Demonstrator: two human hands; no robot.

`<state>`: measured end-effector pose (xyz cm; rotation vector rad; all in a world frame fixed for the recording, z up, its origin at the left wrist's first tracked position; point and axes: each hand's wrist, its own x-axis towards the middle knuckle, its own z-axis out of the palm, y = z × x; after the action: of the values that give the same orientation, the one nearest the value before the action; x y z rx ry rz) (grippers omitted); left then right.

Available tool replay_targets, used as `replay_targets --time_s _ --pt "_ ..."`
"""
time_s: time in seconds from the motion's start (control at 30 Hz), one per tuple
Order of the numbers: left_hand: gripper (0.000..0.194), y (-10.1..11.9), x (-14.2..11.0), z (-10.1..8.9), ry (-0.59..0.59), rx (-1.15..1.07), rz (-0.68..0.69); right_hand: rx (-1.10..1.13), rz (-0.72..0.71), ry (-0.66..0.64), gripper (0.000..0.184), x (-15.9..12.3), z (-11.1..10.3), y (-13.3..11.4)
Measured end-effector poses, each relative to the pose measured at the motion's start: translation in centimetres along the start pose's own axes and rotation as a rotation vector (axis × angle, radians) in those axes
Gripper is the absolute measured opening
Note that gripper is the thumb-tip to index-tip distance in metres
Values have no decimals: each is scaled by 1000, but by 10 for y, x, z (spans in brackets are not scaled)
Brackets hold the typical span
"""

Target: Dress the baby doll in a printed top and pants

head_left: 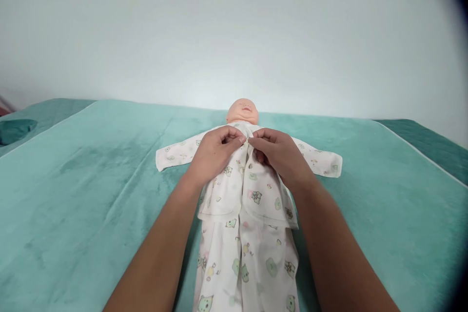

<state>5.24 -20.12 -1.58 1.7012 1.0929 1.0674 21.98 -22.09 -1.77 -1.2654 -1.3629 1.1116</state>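
A baby doll (243, 111) lies on its back, its head at the far end. It wears a white baby jacket (223, 192) printed with green and pink animals, sleeves spread to both sides, and matching trousers (252, 268). At the upper chest, my left hand (219, 148) pinches one front edge of the jacket between thumb and forefinger. Close beside it, my right hand (276, 151) pinches the other front edge. Below my fingers the two front edges hang apart toward the hem. Whether a button sits between the fingertips is hidden.
A teal plush cover (91, 195) spreads under the doll and to both sides. Behind it rises a white wall (234, 44) with a dark band along the top. A dark green folded cloth (16, 129) lies at the far left edge.
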Motion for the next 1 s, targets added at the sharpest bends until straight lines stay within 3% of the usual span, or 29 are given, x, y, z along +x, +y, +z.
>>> replay_targets --time_s 0.47,1.0 --pt "25 -2 1 0 32 -37 -14 84 6 -5 27 3 -3 8" --pt "15 3 -2 0 17 -2 -2 119 -7 -20 28 2 -3 6"
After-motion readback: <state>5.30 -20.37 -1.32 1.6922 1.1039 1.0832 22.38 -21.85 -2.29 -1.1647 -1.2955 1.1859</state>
